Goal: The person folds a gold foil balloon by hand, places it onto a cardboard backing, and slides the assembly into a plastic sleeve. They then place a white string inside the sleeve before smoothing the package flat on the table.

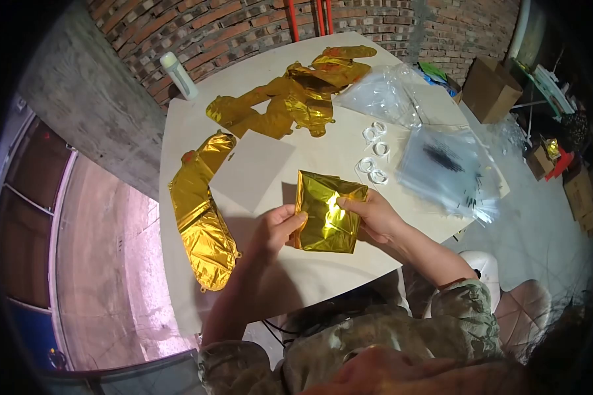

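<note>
Between my two hands is a folded gold foil balloon (pixel 329 220), held up over the near part of the table. My left hand (pixel 280 227) pinches its left edge, thumb on the front. My right hand (pixel 372 214) grips the upper right side, with the thumb pressed on the shiny face. To the left lies another gold foil balloon (pixel 204 224), flat and long. A pale square card (pixel 254 170) rests just beyond my left hand, close to that balloon. Farther back, several gold foil balloons (pixel 290 99) lie in a loose heap.
Small coils of white ribbon (pixel 377 150) lie right of centre on the pale table (pixel 329 145). Beside them are a stack of clear plastic bags (pixel 441 168) and a crumpled clear bag (pixel 382 95). A bottle (pixel 178 76) stands at the back left corner. Cardboard boxes (pixel 491 89) sit off to the right.
</note>
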Demonstrator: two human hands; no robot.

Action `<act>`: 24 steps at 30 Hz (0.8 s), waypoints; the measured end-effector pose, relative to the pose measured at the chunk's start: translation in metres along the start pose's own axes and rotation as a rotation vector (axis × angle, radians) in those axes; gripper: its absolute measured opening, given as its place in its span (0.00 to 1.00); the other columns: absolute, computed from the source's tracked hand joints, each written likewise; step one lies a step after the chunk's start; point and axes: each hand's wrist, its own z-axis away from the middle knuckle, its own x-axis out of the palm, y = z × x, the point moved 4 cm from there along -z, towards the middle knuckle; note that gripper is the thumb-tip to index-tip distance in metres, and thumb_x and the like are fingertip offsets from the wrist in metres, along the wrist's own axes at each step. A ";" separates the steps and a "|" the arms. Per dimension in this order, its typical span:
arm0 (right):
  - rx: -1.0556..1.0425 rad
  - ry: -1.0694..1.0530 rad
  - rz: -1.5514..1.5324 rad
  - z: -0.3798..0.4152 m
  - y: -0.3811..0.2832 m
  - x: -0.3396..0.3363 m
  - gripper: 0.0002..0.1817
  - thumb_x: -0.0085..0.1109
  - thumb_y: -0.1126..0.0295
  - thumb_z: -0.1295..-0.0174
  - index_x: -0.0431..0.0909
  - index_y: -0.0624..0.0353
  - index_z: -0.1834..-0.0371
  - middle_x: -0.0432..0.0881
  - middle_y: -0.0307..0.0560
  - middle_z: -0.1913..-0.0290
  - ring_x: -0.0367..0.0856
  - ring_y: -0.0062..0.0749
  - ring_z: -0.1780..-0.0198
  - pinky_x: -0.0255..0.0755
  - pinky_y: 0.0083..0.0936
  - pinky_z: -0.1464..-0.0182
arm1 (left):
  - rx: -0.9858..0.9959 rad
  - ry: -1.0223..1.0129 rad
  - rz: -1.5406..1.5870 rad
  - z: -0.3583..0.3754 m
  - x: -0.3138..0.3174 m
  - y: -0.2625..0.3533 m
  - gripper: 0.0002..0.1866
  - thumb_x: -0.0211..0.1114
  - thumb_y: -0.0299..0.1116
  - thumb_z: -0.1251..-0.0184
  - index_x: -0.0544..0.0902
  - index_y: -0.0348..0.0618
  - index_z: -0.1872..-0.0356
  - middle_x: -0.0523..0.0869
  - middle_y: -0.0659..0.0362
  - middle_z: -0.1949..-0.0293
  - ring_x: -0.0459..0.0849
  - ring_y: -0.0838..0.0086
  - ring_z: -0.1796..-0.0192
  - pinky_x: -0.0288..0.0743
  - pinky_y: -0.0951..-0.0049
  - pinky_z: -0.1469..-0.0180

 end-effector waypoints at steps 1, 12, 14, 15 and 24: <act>-0.006 0.010 -0.005 -0.001 0.002 0.000 0.17 0.56 0.74 0.30 0.72 0.67 0.40 0.81 0.50 0.46 0.83 0.31 0.49 0.79 0.31 0.44 | -0.001 0.002 -0.001 0.000 0.000 -0.001 0.13 0.55 0.34 0.24 0.78 0.35 0.50 0.85 0.59 0.57 0.84 0.78 0.57 0.77 0.77 0.52; 0.104 0.037 -0.086 -0.003 0.001 0.000 0.22 0.56 0.59 0.28 0.73 0.67 0.42 0.85 0.49 0.53 0.87 0.33 0.57 0.83 0.32 0.52 | 0.007 0.116 0.113 -0.006 0.009 -0.004 0.14 0.57 0.38 0.22 0.81 0.35 0.58 0.82 0.66 0.67 0.76 0.85 0.66 0.71 0.81 0.61; 0.034 0.052 0.019 -0.003 -0.002 -0.002 0.22 0.55 0.58 0.27 0.74 0.63 0.39 0.82 0.49 0.46 0.82 0.31 0.46 0.77 0.31 0.43 | 0.018 0.131 0.150 -0.003 0.014 0.001 0.14 0.57 0.39 0.22 0.81 0.36 0.57 0.82 0.66 0.67 0.76 0.86 0.66 0.71 0.81 0.61; -0.001 0.062 0.068 -0.003 -0.003 -0.004 0.22 0.54 0.57 0.27 0.74 0.61 0.38 0.80 0.48 0.42 0.80 0.30 0.41 0.74 0.31 0.39 | 0.019 0.147 0.184 -0.003 0.016 0.001 0.14 0.57 0.39 0.22 0.82 0.36 0.57 0.82 0.66 0.67 0.76 0.86 0.67 0.71 0.81 0.62; -0.256 -0.199 1.034 -0.012 -0.053 0.000 0.26 0.60 0.62 0.30 0.69 0.56 0.31 0.77 0.45 0.42 0.75 0.25 0.41 0.68 0.24 0.39 | -0.048 -0.045 -0.265 -0.011 0.009 0.001 0.14 0.56 0.38 0.22 0.81 0.36 0.56 0.84 0.66 0.64 0.79 0.86 0.62 0.74 0.82 0.59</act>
